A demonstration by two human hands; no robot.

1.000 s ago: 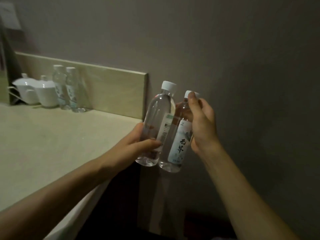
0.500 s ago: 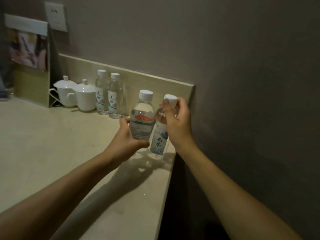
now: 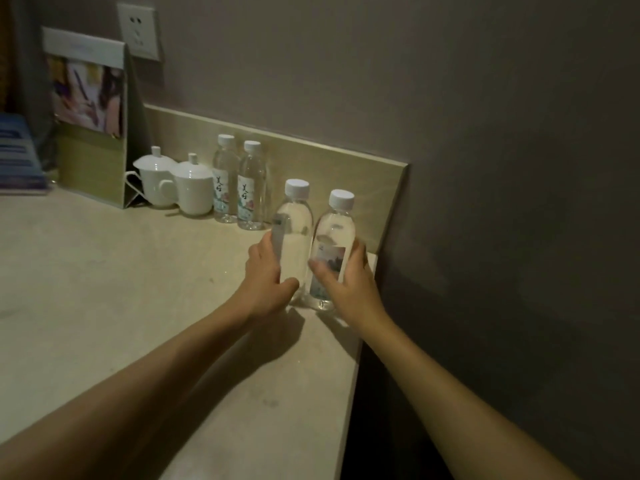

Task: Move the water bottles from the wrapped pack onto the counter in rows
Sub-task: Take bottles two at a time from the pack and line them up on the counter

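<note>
Two clear water bottles with white caps stand upright side by side on the beige counter (image 3: 104, 278), close to its right edge. My left hand (image 3: 266, 278) wraps the lower body of the left bottle (image 3: 296, 230). My right hand (image 3: 346, 282) wraps the lower body of the right bottle (image 3: 334, 233), over its label. Two more bottles, one (image 3: 224, 181) beside the other (image 3: 250, 188), stand together against the backsplash further back. The wrapped pack is out of view.
Two white lidded cups (image 3: 173, 183) sit left of the back bottles. A standing card display (image 3: 91, 116) and a blue booklet (image 3: 17, 157) are at the far left. A wall socket (image 3: 138, 31) is above. The counter ends in a dark drop (image 3: 367, 393) on the right.
Both hands carried the two bottles from mid-air beside the counter edge onto the counter top. My right hand slid from the cap down to the bottle's body.
</note>
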